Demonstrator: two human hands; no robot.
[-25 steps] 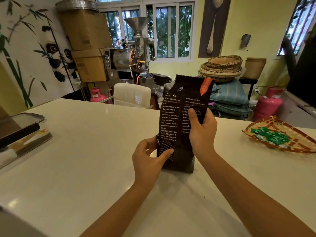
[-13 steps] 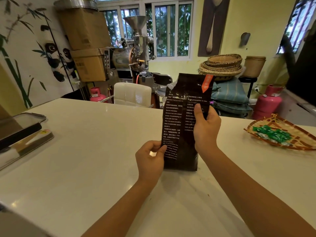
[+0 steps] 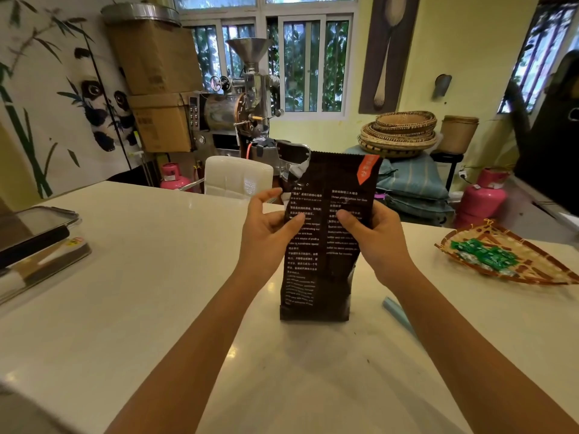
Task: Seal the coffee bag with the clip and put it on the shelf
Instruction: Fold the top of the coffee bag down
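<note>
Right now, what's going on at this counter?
A person is holding a dark coffee bag upright on the white counter, left hand and right hand gripping its upper sides. The top is not yet folded or clipped. A light blue clip lies on the counter, partly hidden by the right forearm. No shelf is identifiable.

Clip (image 3: 397,314) half hidden (behind right forearm)

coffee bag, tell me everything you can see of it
The coffee bag is dark brown and foil-like, printed with white text and an orange tag at its upper right. It stands upright on the white table, its top crimped, torn at the left corner and unclipped. The left hand and right hand grip its upper sides.
</note>
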